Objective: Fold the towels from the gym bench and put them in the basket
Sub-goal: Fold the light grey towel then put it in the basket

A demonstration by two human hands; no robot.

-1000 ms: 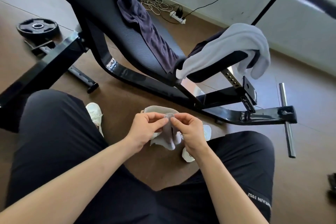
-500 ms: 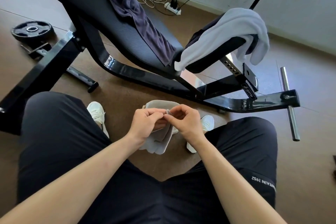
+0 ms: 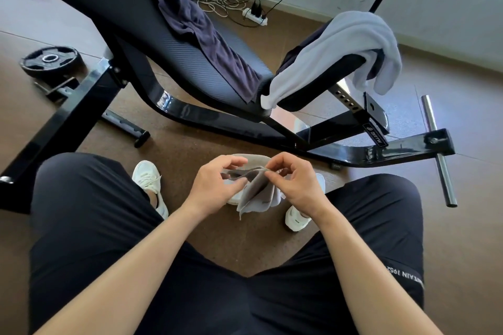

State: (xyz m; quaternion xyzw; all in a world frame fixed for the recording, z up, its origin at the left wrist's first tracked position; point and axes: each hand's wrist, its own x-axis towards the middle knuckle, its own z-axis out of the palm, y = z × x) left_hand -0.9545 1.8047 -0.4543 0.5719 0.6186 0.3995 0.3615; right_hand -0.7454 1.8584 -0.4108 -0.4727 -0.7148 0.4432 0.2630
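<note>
A small grey towel (image 3: 257, 193) hangs between my knees, folded into layers. My left hand (image 3: 215, 185) pinches its top edge on the left, and my right hand (image 3: 295, 181) pinches the same edge on the right. On the black gym bench (image 3: 152, 43) lie a dark purple towel (image 3: 196, 27) along the backrest and a light grey towel (image 3: 334, 49) draped over the seat end. No basket is in view.
The bench's black frame (image 3: 245, 125) runs across the floor ahead of my feet, with a steel peg (image 3: 438, 152) at right. A weight plate (image 3: 50, 58) lies at left. A power strip (image 3: 254, 12) and cables sit by the wall.
My hands have drawn slightly apart along the small towel's top edge, and its layers now hang more open below them. The view has tilted a little.
</note>
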